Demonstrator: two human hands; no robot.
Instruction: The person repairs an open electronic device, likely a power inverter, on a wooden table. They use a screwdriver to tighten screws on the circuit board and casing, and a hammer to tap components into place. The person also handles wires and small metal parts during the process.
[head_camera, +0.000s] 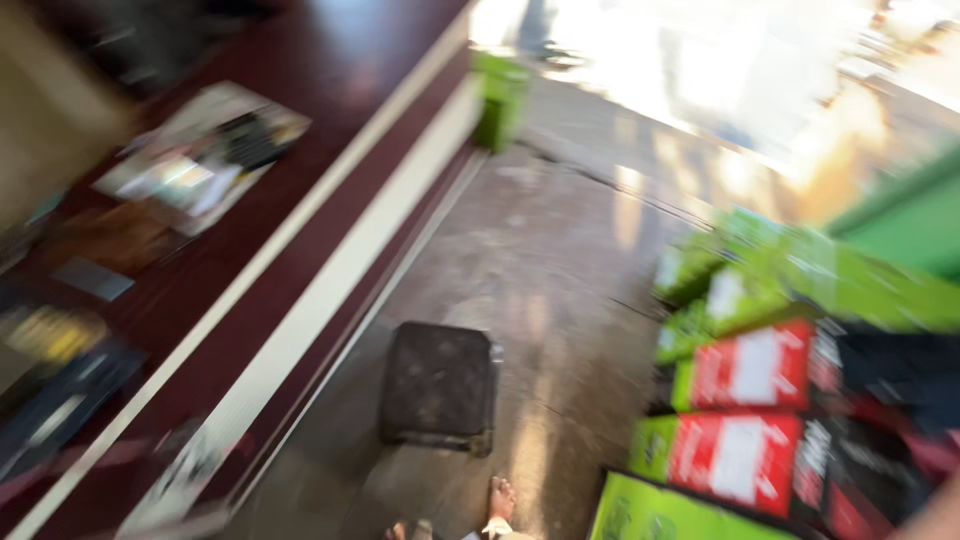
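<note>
Boxes (745, 375) sit in a pile on the floor (540, 260). They are bright green, with big red and white patches on their sides and some black parts. They lie one on top of another and close side by side. More green boxes are heaped behind them, and one flat green box lies at the very bottom. The whole picture is very blurry, so the small marks on the boxes cannot be made out. The left hand and the right hand do not show, so I cannot tell if they are spread, pressed together or pinching anything, or if they hold or touch a thing. A pale blur (935, 515) sits in the bottom corner, just beside the boxes, and I cannot tell what it is. A bare foot (500, 497) in a sandal shows at the bottom edge, near the pile. Just past the foot stands a dark square stool (440, 385). Beside the stool runs a long dark red counter (300, 200) with a white edge. Papers (205, 155) lie on top of it. A green bin (500, 95) stands at the far end of the counter, well apart from the boxes.
</note>
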